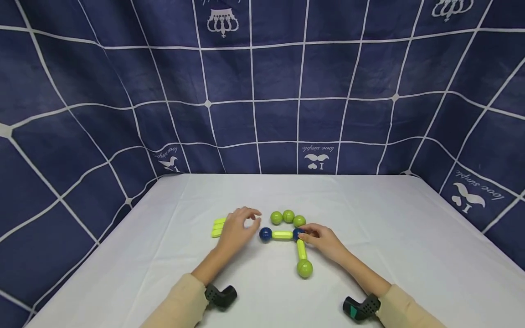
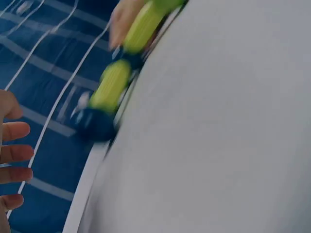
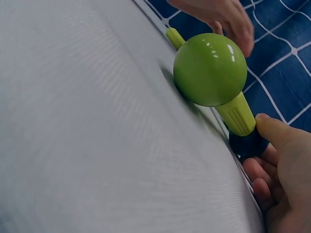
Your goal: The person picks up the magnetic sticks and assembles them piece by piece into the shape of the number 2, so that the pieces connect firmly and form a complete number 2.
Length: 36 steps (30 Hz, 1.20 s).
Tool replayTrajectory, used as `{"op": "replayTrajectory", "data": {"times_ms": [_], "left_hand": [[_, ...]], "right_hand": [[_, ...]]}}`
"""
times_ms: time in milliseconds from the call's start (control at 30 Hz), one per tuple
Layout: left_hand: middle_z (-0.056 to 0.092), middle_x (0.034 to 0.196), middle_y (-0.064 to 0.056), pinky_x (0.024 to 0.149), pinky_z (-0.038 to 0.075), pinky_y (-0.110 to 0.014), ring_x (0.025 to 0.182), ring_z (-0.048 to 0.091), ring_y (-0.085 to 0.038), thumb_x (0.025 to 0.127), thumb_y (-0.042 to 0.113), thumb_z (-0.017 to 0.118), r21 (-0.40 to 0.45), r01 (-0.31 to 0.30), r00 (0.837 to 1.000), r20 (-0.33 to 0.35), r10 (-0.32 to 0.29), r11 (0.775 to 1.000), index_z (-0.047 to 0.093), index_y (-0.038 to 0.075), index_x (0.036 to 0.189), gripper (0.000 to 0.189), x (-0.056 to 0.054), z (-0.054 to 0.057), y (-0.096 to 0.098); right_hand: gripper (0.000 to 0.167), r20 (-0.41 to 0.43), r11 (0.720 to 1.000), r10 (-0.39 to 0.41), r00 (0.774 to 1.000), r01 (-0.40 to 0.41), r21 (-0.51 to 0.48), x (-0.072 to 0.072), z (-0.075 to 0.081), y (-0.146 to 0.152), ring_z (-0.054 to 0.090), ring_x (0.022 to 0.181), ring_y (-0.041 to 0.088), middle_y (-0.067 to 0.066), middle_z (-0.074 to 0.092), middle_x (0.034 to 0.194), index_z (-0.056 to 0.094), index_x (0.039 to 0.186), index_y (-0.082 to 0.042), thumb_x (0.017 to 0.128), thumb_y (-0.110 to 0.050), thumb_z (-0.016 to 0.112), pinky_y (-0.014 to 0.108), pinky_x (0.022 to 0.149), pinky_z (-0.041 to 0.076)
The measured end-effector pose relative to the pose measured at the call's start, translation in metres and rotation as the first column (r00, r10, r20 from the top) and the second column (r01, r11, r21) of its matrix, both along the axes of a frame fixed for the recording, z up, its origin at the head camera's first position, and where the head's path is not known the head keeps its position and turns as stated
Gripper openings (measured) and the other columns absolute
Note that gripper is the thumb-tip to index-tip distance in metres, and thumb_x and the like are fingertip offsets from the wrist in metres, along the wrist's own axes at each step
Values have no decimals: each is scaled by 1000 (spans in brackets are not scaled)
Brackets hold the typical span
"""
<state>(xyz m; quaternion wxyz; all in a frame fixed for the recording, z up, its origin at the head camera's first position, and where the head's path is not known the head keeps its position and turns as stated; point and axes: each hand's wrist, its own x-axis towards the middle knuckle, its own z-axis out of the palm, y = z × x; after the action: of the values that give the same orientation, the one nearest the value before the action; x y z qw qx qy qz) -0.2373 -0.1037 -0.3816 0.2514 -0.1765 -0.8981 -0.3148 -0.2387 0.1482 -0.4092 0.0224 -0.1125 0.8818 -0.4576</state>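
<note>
far left on the white tabletop (image 1: 180, 228): loose lime rods (image 1: 217, 227) lie side by side, partly hidden by the hand; ridged, probably light, stiff plastic, best pinched across the middle. next, the left hand (image 1: 239, 230) is relaxed, grasping nothing, thumb and fingers apart. centre: the joined piece lies on the tabletop, beginning with the left navy ball (image 1: 265, 234), glossy and likely to roll or slip if pressed off-centre. the crosswise rod (image 1: 282, 235) links it to the right navy ball (image 1: 298, 233); its flutes should offer the surer hold. behind stand three green balls (image 1: 288, 216), smooth, hard-looking, best cupped from both sides. the near rod (image 1: 301, 249) runs from the right navy ball toward the wearer, ending in the large green ball (image 1: 305, 269). the joints look like the weak points. right: the right hand (image 1: 326, 242) pinches the right navy ball between thumb and fingers.
</note>
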Motion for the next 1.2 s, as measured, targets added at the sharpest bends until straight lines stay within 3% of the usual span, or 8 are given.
{"op": "replayTrajectory", "data": {"times_ms": [133, 267, 467, 633, 833, 1033, 1200], "left_hand": [[63, 87, -3, 80, 37, -37, 88, 55, -20, 84, 18, 60, 86, -124, 991, 63, 119, 989, 68, 13, 96, 16, -24, -5, -43], [62, 100, -8, 84, 33, -41, 98, 51, -24, 86, 24, 57, 102, -185, 966, 204, 161, 977, 67, 10, 102, 23, -38, -12, -68], [56, 120, -13, 94, 25, -47, 116, 41, -30, 87, 30, 53, 88, -220, 916, 360, 175, 971, 66, 9, 108, 31, -43, -15, -75], [51, 127, -14, 97, 20, -48, 122, 34, -32, 88, 33, 52, 51, -220, 879, 444, 176, 974, 65, 9, 109, 35, -43, -21, -79], [49, 127, -15, 98, 19, -49, 122, 33, -33, 87, 32, 53, 7, -201, 877, 446, 176, 980, 66, 8, 103, 32, -41, -26, -81], [45, 130, -16, 101, 15, -50, 126, 28, -35, 87, 31, 53, 38, -176, 866, 481, 136, 984, 65, 7, 104, 32, -41, -28, -84], [51, 126, -17, 99, 18, -52, 123, 33, -35, 87, 30, 56, 77, -191, 882, 450, 137, 978, 64, 6, 106, 32, -43, -27, -82]], "right_hand": [[40, 0, 1000, 1, 1000, -1, -2, -1, 0, 0, 51, 78, 12, 2, 63, 90, 62, 112, -7, 83, -35, 63, 21, 63, 42], [41, -11, 1000, 1, 1000, -1, -4, -3, 1, 2, 52, 79, 11, 3, 64, 91, 63, 111, -7, 83, -36, 63, 21, 63, 43], [41, 1, 1000, -19, 1000, 19, -14, -4, 4, 4, 52, 75, 11, 2, 64, 86, 63, 111, -6, 82, -36, 64, 21, 60, 42], [40, 12, 999, -33, 999, 34, -23, -3, 4, 3, 52, 72, 11, 2, 63, 82, 63, 109, -5, 82, -33, 65, 21, 60, 41], [39, 17, 999, -28, 999, 28, -38, -3, 3, 1, 52, 72, 11, 2, 63, 81, 63, 108, -5, 82, -33, 65, 21, 60, 41], [38, 23, 999, -19, 1000, 20, -38, -3, 1, 2, 52, 72, 11, 2, 63, 81, 62, 109, -5, 82, -32, 65, 21, 60, 42], [39, 12, 999, -14, 1000, 14, -44, -2, 2, 3, 53, 72, 12, 2, 63, 81, 62, 109, -4, 82, -32, 65, 20, 59, 42]]}}
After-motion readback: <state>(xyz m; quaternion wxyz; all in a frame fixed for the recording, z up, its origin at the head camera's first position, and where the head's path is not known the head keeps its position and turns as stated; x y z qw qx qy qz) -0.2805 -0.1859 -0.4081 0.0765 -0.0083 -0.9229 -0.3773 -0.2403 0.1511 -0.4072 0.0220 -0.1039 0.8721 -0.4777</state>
